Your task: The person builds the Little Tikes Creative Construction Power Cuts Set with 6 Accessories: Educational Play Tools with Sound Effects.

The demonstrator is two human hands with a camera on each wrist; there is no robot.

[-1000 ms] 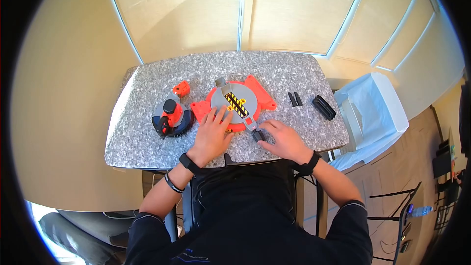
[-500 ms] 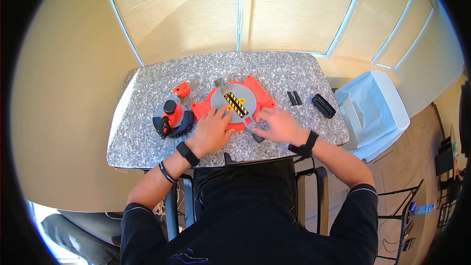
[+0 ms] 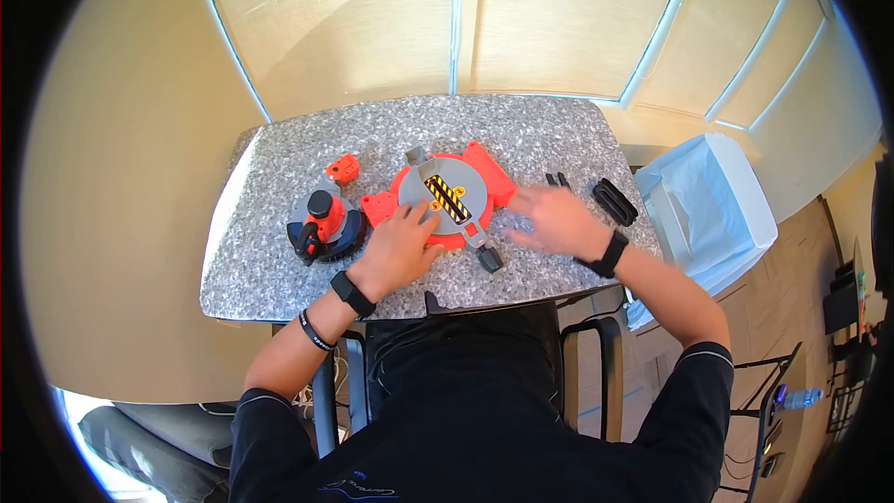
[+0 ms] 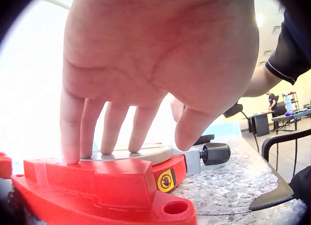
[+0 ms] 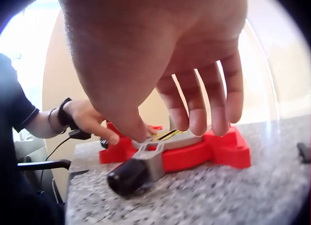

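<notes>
A red base (image 3: 493, 173) with a round grey plate (image 3: 473, 188) and a yellow-black striped slot lies on the speckled table. My left hand (image 3: 396, 250) rests its extended fingertips on the base's left side; in the left wrist view the fingers (image 4: 112, 132) stand down on the red part and plate. The black knob (image 3: 490, 259) sticks out at the base's front, untouched. My right hand (image 3: 559, 222) hovers right of the base, fingers spread and holding nothing. In the right wrist view its fingers (image 5: 197, 118) hang relaxed, with the knob (image 5: 129, 177) below.
A red and black saw head (image 3: 326, 214) stands on the table's left, a small red part (image 3: 344, 169) behind it. Two thin black pieces (image 3: 557, 180), partly hidden by my right hand, and a black bundle (image 3: 615, 202) lie right. A lined bin (image 3: 717, 214) stands beside the table.
My right hand has come off the black knob and moved to the right, uncovering the knob. My left hand has stayed on the base.
</notes>
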